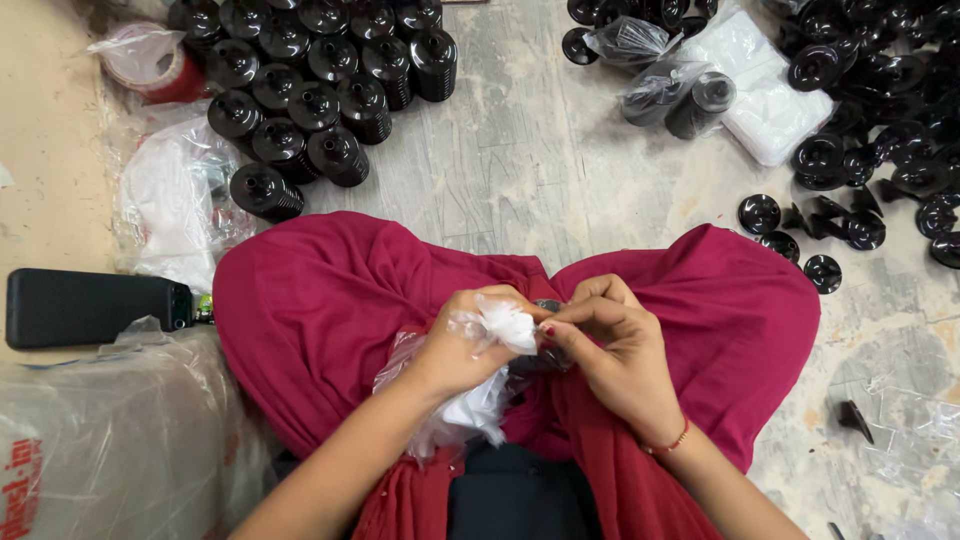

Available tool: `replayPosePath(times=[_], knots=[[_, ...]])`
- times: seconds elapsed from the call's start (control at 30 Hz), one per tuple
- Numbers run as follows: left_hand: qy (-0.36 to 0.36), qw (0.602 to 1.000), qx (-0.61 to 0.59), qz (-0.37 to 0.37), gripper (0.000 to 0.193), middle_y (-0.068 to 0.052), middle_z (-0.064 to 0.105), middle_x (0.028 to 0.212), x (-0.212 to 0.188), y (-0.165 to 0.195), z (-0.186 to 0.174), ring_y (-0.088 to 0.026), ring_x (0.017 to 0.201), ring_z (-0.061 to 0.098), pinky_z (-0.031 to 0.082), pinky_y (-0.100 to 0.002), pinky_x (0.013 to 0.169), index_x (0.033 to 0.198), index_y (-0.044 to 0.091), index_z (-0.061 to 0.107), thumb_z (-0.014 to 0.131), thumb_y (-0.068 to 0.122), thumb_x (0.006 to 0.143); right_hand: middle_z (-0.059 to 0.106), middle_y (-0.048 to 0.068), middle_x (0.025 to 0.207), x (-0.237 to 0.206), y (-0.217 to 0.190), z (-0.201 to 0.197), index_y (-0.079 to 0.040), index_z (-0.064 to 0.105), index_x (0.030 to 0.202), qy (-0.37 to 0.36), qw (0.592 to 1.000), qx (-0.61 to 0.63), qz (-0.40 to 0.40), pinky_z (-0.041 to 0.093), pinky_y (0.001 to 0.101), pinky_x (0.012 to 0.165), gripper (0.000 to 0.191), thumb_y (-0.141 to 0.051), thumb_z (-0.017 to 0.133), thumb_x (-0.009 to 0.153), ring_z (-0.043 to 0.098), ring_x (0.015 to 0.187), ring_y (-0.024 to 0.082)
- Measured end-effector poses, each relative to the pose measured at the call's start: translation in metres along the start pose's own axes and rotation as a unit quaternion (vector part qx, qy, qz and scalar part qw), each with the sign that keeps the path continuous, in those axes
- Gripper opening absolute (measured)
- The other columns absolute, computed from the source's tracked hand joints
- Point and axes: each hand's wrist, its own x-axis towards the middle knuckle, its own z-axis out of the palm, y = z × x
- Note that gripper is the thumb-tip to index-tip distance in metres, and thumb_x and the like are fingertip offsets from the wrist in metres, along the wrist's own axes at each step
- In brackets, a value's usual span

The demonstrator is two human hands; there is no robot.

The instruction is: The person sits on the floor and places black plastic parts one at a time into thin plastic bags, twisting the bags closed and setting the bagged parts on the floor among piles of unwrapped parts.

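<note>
At 11 o'clock stands a cluster of ribbed black caps [320, 70], a red tape roll [160, 68] beside it. At 1 to 2 o'clock lie white pads [765, 95] and loose black discs [870, 150]. At 9 o'clock a black box [90, 307]; at 7 o'clock a clear sack [120, 440].

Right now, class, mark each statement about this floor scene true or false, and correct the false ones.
1. Both hands meet at a clear plastic bag of white pieces. True.
2. The left hand rests flat on the floor. False: it grips the bag over the lap.
3. Stacked black ribbed parts stand at upper left. True.
4. The right hand wears a glove. False: it is bare, with a red wrist thread.
5. The lap cloth is blue. False: it is dark red.
</note>
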Motion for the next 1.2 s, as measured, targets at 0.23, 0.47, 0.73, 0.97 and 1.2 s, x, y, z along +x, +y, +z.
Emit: replayPosePath(times=[0.23, 0.47, 0.73, 0.97, 1.2], knots=[[0.052, 0.987, 0.144, 0.051, 0.033, -0.006, 0.072, 0.096, -0.010, 0.010, 0.011, -0.018, 0.089, 0.073, 0.057, -0.030, 0.077, 0.104, 0.003, 0.075, 0.068, -0.007, 0.073, 0.060, 0.007, 0.109, -0.006, -0.011, 0.011, 0.000, 0.077, 0.095, -0.009, 0.998, 0.051, -0.040, 0.048, 0.0247, 0.092, 0.008, 0.003, 0.074, 0.088, 0.058, 0.104, 0.013], [0.003, 0.999, -0.040, 0.003, 0.024, -0.008, 0.073, 0.107, -0.009, -0.005, -0.008, -0.018, 0.101, 0.072, 0.059, -0.030, 0.090, 0.112, 0.001, 0.075, 0.068, -0.003, 0.089, 0.062, 0.006, 0.113, 0.005, -0.026, -0.007, -0.004, 0.068, 0.128, -0.054, 0.998, 0.017, 0.012, 0.050, 0.0241, 0.088, 0.037, 0.003, 0.062, 0.092, 0.062, 0.100, 0.012], [-0.019, 0.990, -0.132, -0.045, 0.019, -0.009, 0.074, 0.112, -0.010, -0.013, -0.013, -0.018, 0.108, 0.073, 0.059, -0.032, 0.095, 0.113, 0.001, 0.073, 0.072, 0.010, 0.095, 0.073, 0.011, 0.106, 0.008, -0.026, -0.003, -0.003, 0.072, 0.110, -0.090, 0.981, -0.114, -0.127, 0.055, 0.0302, 0.086, 0.024, 0.004, 0.071, 0.087, 0.072, 0.099, 0.022], [0.018, 0.979, -0.134, -0.152, 0.024, -0.010, 0.077, 0.106, -0.006, -0.019, -0.016, -0.017, 0.100, 0.072, 0.058, -0.030, 0.089, 0.114, -0.002, 0.075, 0.073, 0.008, 0.092, 0.069, 0.013, 0.104, -0.002, -0.028, 0.018, -0.001, 0.061, 0.101, 0.019, 0.965, -0.194, -0.177, 0.056, 0.0332, 0.075, 0.012, 0.005, 0.065, 0.092, 0.072, 0.090, 0.030], [0.010, 0.934, -0.274, -0.229, 0.020, -0.010, 0.077, 0.099, -0.002, -0.006, -0.024, -0.018, 0.093, 0.073, 0.058, -0.031, 0.086, 0.106, -0.003, 0.075, 0.075, 0.002, 0.087, 0.062, 0.017, 0.120, -0.013, -0.027, 0.030, -0.004, 0.062, 0.107, 0.051, 0.946, -0.199, -0.249, 0.057, 0.0360, 0.083, 0.019, 0.006, 0.068, 0.092, 0.068, 0.102, 0.030]])
